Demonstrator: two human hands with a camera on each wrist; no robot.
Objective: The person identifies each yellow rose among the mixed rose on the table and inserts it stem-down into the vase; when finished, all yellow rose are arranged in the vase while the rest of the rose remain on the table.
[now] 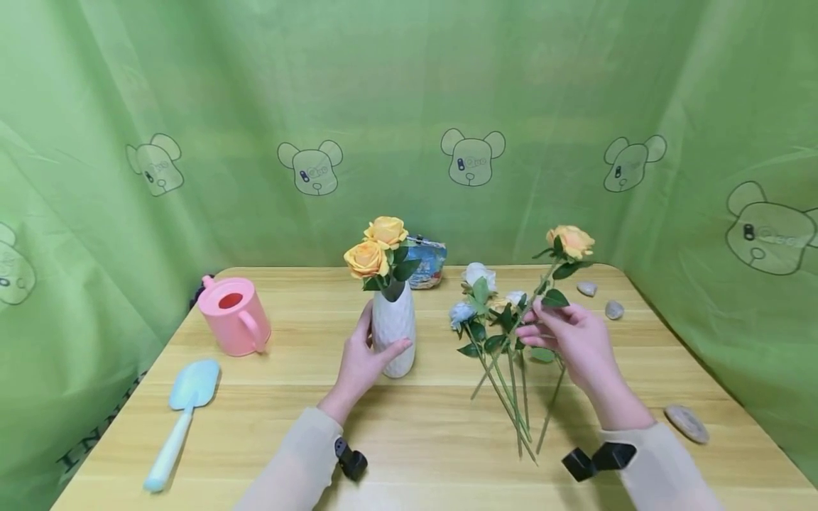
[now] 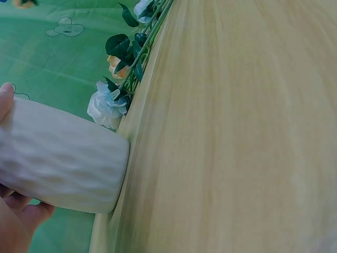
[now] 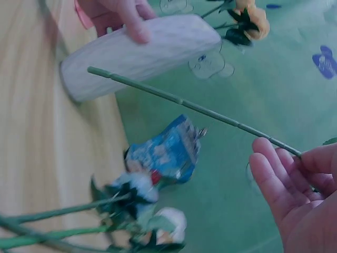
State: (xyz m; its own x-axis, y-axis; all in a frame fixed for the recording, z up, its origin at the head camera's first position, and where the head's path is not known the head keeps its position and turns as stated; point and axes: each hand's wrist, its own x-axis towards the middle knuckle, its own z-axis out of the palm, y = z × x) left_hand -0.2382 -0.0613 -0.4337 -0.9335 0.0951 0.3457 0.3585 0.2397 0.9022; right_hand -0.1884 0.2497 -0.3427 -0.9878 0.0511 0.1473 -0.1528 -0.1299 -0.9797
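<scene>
A white textured vase (image 1: 395, 330) stands upright on the table with two yellow roses (image 1: 377, 247) in it. My left hand (image 1: 366, 358) grips the vase's side, thumb across its front; the left wrist view shows the vase (image 2: 63, 155) too. My right hand (image 1: 575, 341) pinches the stem of a peach-yellow rose (image 1: 571, 242), its bloom up and to the right. In the right wrist view the bare green stem (image 3: 179, 100) points from the fingers toward the vase, overlapping it in sight. Below the right hand lie several white, bluish and yellow flowers (image 1: 478, 277) with long stems.
A pink watering can (image 1: 235, 319) and a light-blue toy shovel (image 1: 185, 415) are on the left. Behind the vase sits a blue bag (image 1: 427, 262). Grey stones (image 1: 686, 424) lie along the right side. Green curtains surround the wooden table (image 1: 307, 397).
</scene>
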